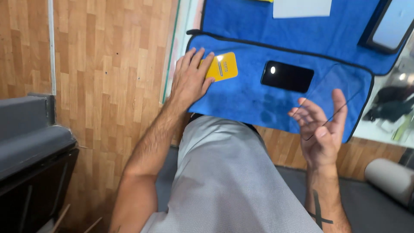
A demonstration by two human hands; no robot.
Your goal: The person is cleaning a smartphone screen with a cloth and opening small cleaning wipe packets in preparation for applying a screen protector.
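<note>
The left hand (189, 80) lay flat, fingers spread, on a yellow packet (221, 66) at the near-left edge of the blue microfibre cloth (241, 97). The right hand (321, 129) hovered half open, pinching a thin clear glass screen protector (334, 97) by its edges. The black phone (287, 76) lay screen-up between them. I'd have kept fingertips off the protector's face and squared it to the phone first.

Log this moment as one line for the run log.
left hand: flat on yellow packet | right hand: holding clear glass sheet by its edge | phone: on blue cloth
</note>
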